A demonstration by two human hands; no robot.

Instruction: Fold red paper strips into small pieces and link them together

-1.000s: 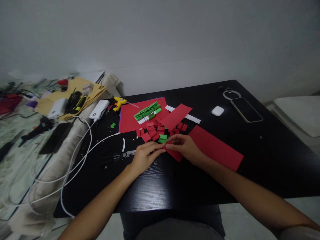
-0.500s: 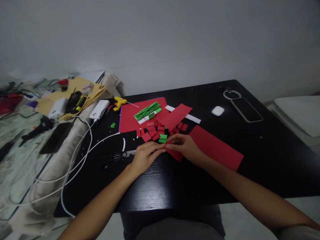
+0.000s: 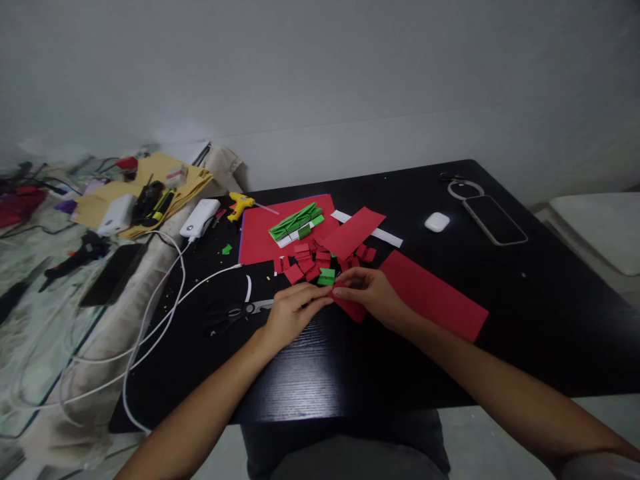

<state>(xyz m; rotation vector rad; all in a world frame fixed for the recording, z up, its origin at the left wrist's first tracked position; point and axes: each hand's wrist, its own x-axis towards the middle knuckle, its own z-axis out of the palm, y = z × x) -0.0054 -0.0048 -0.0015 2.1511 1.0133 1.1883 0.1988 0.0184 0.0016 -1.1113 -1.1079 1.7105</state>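
Between my two hands a red paper strip (image 3: pixel 351 308) is pinched at its left end, just above the black table (image 3: pixel 320 380). My left hand (image 3: pixel 299 310) has its thumb and fingers closed on that end. My right hand (image 3: pixel 369 291) grips the same end from the other side, its palm covering part of the strip. Right beyond my fingertips lie a folded green paper piece (image 3: pixel 327 277) and a pile of small folded red paper pieces (image 3: pixel 303 262). Scissors (image 3: pixel 243 312) rest left of my left hand, their blade tips hidden behind it.
A wide red paper sheet (image 3: pixel 435 297) lies under my right forearm. Behind the pile are a red strip (image 3: pixel 356 231), folded green paper (image 3: pixel 297 222) and a yellow glue gun (image 3: pixel 240 205). White cables (image 3: pixel 183 313) cross the left side. A phone (image 3: pixel 495 220) and white case (image 3: pixel 437 222) sit right.
Both hands keep their pinch on the red strip, almost still. The whole view has shifted very slightly; nothing else has visibly moved.
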